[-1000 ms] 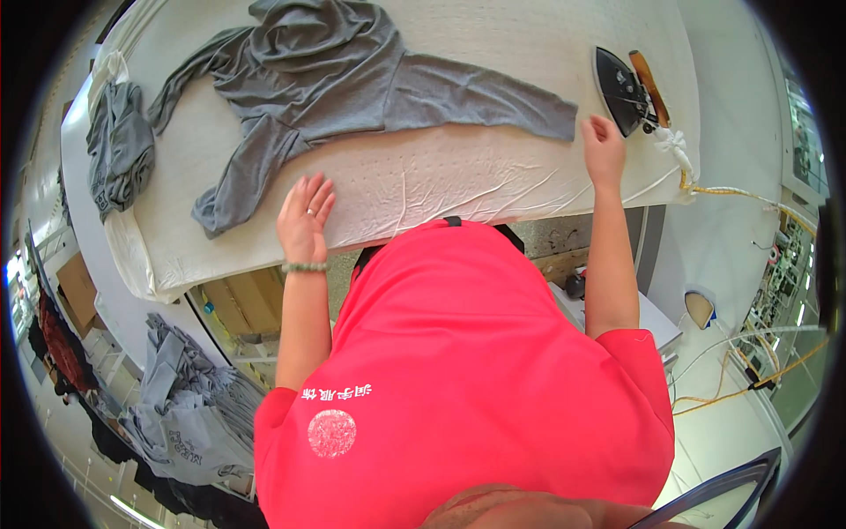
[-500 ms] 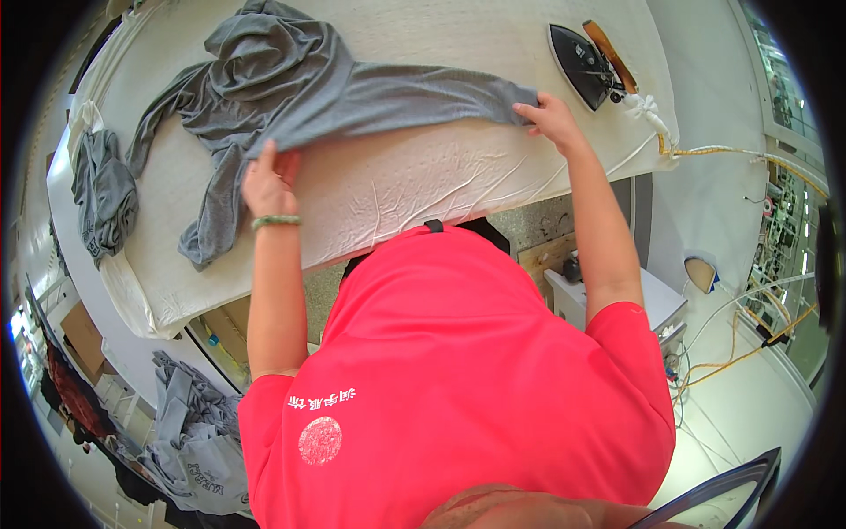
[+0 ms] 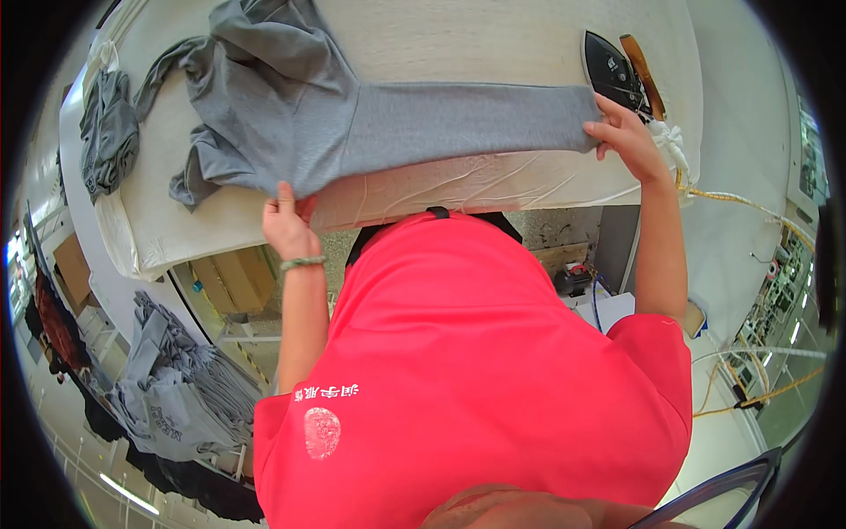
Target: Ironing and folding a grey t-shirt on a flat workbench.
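A grey long-sleeved sweatshirt (image 3: 264, 106) lies on the white padded table (image 3: 458, 44), its body bunched at the left and top. One sleeve (image 3: 476, 119) stretches flat and straight to the right. My right hand (image 3: 627, 139) is closed on that sleeve's end, the thumb on top. At the near edge of the cloth, where the sleeve meets the body, my left hand (image 3: 293, 227) pinches the fabric. Just beyond my right hand an iron (image 3: 610, 72) with a wooden handle (image 3: 641, 75) rests on the table.
Another crumpled grey cloth (image 3: 110, 132) hangs at the table's left edge. A yellowish hose (image 3: 749, 204) runs right from beside the iron. Below left are a cardboard box (image 3: 233, 280) and a heap of grey garments (image 3: 176, 388) on a rack.
The sleeve has been pulled straighter and flatter, and its end has shifted right with my right hand. My left hand has come nearer to me, drawing the fabric's edge along.
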Action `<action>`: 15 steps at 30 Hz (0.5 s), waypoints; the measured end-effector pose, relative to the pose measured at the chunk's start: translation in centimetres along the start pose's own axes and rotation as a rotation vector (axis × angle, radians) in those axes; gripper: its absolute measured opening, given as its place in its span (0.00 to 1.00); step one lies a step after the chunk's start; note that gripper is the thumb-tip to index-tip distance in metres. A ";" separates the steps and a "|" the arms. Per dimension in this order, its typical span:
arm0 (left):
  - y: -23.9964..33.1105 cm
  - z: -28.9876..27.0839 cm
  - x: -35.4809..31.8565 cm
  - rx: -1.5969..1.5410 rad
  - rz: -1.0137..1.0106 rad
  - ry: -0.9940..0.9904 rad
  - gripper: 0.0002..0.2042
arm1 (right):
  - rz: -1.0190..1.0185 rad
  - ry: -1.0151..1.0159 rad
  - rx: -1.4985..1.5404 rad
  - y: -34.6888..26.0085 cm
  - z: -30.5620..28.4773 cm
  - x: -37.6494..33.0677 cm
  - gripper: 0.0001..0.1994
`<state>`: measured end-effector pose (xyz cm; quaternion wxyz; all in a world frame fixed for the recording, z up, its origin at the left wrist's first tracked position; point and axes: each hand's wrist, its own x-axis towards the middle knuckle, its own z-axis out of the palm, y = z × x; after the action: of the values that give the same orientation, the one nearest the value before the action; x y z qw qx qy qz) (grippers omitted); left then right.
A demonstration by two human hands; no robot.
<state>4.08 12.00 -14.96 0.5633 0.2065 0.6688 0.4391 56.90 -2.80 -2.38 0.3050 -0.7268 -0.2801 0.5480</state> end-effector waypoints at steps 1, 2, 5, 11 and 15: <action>-1.2 -0.2 -1.0 0.084 0.008 0.010 0.11 | 0.006 0.016 0.028 1.1 -0.6 -0.1 0.34; -1.9 -0.2 -2.0 0.163 0.016 0.022 0.11 | 0.010 0.031 0.052 1.9 -1.2 0.1 0.34; -1.7 1.0 -3.1 0.421 0.041 0.045 0.10 | 0.065 0.006 0.047 6.5 -1.3 2.0 0.36; 0.0 6.0 -5.8 1.209 1.361 -0.384 0.11 | -0.176 0.087 -0.187 11.8 0.7 3.3 0.36; -1.0 12.7 -6.2 1.286 1.433 -0.785 0.21 | -0.318 0.013 -0.329 11.1 1.4 3.4 0.38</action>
<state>17.91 11.19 -11.97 0.1321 0.9452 0.2669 0.1335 57.20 -7.40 -13.11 0.2667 -0.7169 -0.4746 0.4354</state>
